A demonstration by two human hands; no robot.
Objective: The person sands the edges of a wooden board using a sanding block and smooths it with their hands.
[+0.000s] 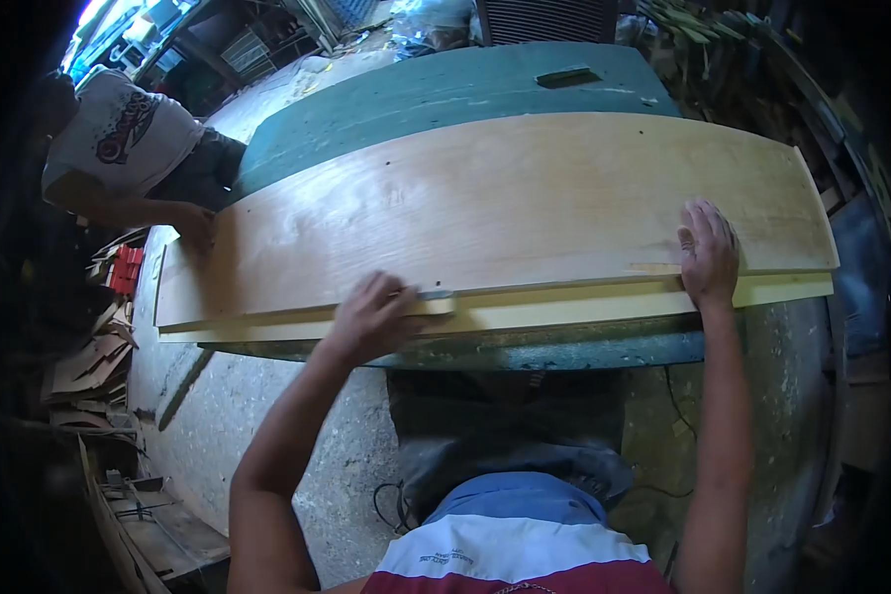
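Note:
A long, pale wooden panel (525,198) with a gently curved far edge lies across the worktable. Along its near side runs a light yellowish edge strip (564,305). My left hand (371,315), smeared by motion, is at this near edge, its fingers closed around a small pale block (436,303) with a greyish strip along its top. The block lies against the panel's edge. Towards the right end, my right hand (709,255) rests on the panel with fingers stretched out, holding nothing. Beside it is a thin lighter wood sliver or patch (653,267).
A co-worker (134,148) at the left has a hand (196,226) on the panel's left end. The green worktable (445,94) extends behind the panel, with a small dark-centred rectangular piece (567,76) on it. Wood scraps (99,366) lie left; a cable (678,401) hangs below.

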